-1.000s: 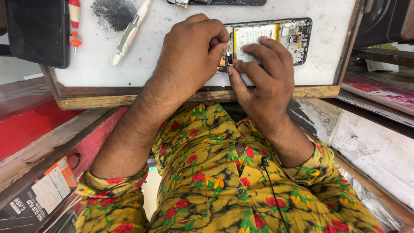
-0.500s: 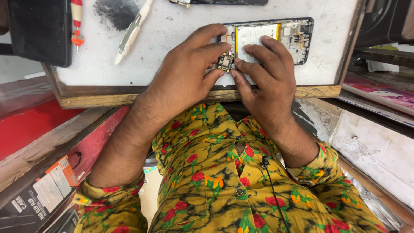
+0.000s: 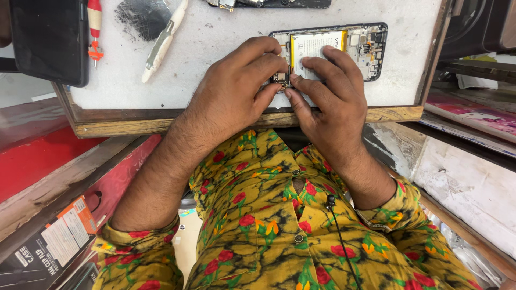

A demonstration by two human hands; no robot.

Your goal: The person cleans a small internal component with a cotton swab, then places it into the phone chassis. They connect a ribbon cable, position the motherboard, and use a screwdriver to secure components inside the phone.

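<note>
Bright, even daylight fills the scene, leaving the white desk (image 3: 215, 48) slightly washed out. Soft shadows lie under the hands. Focus is sharp throughout; edges bend slightly.
</note>
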